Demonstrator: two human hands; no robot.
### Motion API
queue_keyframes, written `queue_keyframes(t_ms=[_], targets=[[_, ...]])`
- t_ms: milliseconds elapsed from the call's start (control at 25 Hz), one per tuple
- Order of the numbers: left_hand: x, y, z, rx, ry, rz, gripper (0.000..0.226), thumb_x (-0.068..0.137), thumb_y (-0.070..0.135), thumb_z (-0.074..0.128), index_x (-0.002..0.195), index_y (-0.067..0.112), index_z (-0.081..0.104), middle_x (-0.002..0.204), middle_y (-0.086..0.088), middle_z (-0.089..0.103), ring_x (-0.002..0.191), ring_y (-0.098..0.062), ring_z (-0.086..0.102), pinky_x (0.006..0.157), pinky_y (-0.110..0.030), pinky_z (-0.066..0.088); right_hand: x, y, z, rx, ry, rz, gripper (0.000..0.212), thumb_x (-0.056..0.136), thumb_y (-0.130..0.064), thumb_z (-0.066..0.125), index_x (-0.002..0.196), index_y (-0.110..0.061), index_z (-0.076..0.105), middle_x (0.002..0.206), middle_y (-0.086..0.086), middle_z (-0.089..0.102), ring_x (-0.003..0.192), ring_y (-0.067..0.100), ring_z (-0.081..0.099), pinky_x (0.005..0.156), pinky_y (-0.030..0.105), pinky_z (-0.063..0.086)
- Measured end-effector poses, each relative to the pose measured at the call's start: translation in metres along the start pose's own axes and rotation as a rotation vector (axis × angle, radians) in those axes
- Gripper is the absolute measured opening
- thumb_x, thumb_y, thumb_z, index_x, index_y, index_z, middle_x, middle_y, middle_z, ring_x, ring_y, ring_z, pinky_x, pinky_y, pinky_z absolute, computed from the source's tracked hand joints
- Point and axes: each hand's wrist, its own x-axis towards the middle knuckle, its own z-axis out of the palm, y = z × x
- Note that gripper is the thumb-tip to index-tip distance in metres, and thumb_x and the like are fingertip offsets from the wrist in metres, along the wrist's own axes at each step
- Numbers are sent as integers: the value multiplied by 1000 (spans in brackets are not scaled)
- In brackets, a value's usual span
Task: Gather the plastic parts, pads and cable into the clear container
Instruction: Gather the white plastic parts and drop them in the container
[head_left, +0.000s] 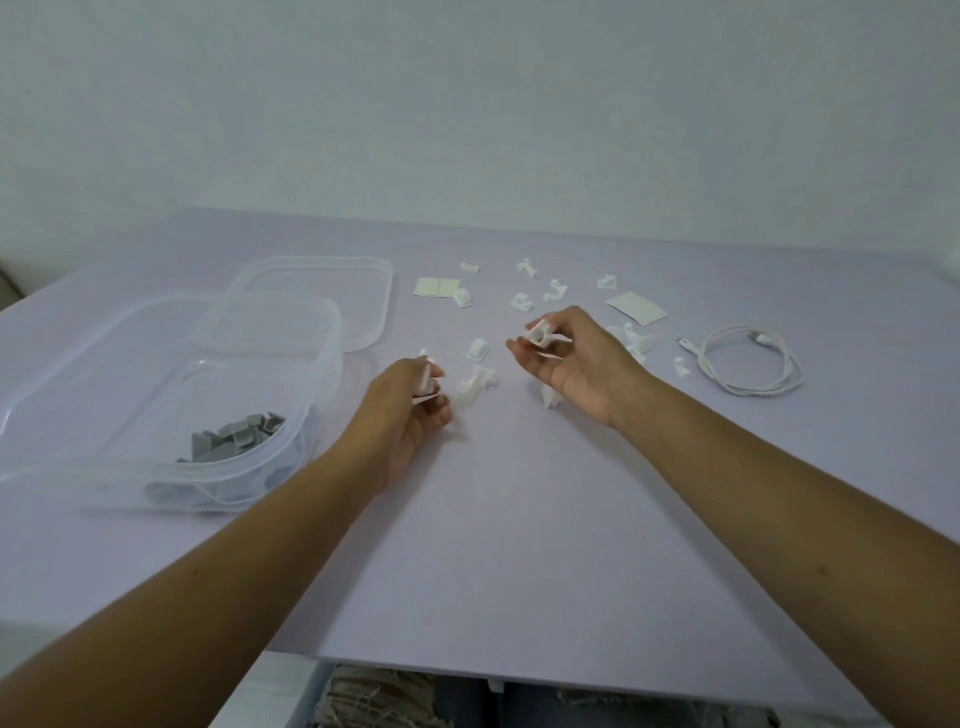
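A clear container (311, 332) stands at the left of the table with several grey plastic parts (234, 439) in its near corner. My left hand (405, 410) hovers right of it, fingers closed on small white plastic parts. My right hand (576, 364) is at the table's middle, pinching a white clip (540, 332). More white clips (475, 387) lie scattered between and beyond my hands. Two pale pads lie farther back, one pad (437, 286) on the left and another pad (636, 307) on the right. A coiled white cable (748, 358) rests at the right.
The container's clear lid (363, 291) lies flat behind it, partly under it. The lilac table (519, 545) ends at a near edge just above my lap. A plain wall rises behind the table's far edge.
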Motion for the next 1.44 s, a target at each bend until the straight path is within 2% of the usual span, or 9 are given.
queue_keyframes(t_ms=[120,320,480,680,800,1000,1080,1240,1440], targets=[[9,3,1,63,63,-7,26,94,18,46,68,13,46,67,-2,44,54,-14,42,37,-16,33,7,-5,1,-296,4,-59,14,89,-11,59,77,-5,55,76,8,55,65,16,56,60,23,52],[22,-8,-2,1227,12,492,34,79,46,70,89,18,55,78,0,62,68,-15,57,56,-25,44,26,9,-10,-1511,-171,-485,29,82,-20,72,109,-19,60,94,-1,61,64,1,45,68,22,37],[23,-8,12,1486,44,499,50,81,59,59,111,20,48,94,-3,59,85,-24,60,64,-30,43,37,16,-7,-1665,-319,-516,37,83,-20,70,119,-23,61,103,2,52,70,-4,40,72,20,35],[32,-10,4,1599,76,576,35,92,50,49,104,17,51,96,-7,62,83,-26,59,67,-34,46,42,19,-7,-1690,-312,-552,26,85,-18,67,111,-15,63,94,1,54,69,0,43,66,19,34],[32,-6,3,1311,37,480,33,95,47,46,91,14,52,87,-8,64,71,-21,57,61,-32,47,43,11,-8,-1412,-190,-521,21,84,-17,70,104,-12,64,86,1,61,66,4,48,66,21,39],[29,9,20,-33,-69,-71,14,97,25,52,93,11,51,83,-9,66,49,-9,53,33,-11,32,26,-35,-19,17,-32,-47,17,89,-21,62,84,-9,52,71,11,56,53,15,49,46,19,45],[36,11,25,-171,-38,-97,8,93,16,56,91,9,54,78,-7,61,42,-7,54,30,-9,31,19,-46,-29,29,1,15,28,89,-33,62,77,-11,50,68,9,55,50,15,48,37,17,38],[55,15,33,135,10,15,15,93,25,59,86,12,53,80,-9,61,46,-12,50,34,-13,30,7,-35,-36,-669,183,-122,33,88,-40,63,71,-17,46,57,-2,44,42,9,36,36,15,25],[83,11,36,1494,193,656,45,90,55,51,105,12,55,87,-13,65,77,-28,64,61,-31,46,6,11,-38,-1851,255,-544,52,91,-61,41,116,-16,47,90,9,63,80,28,62,64,32,43]])
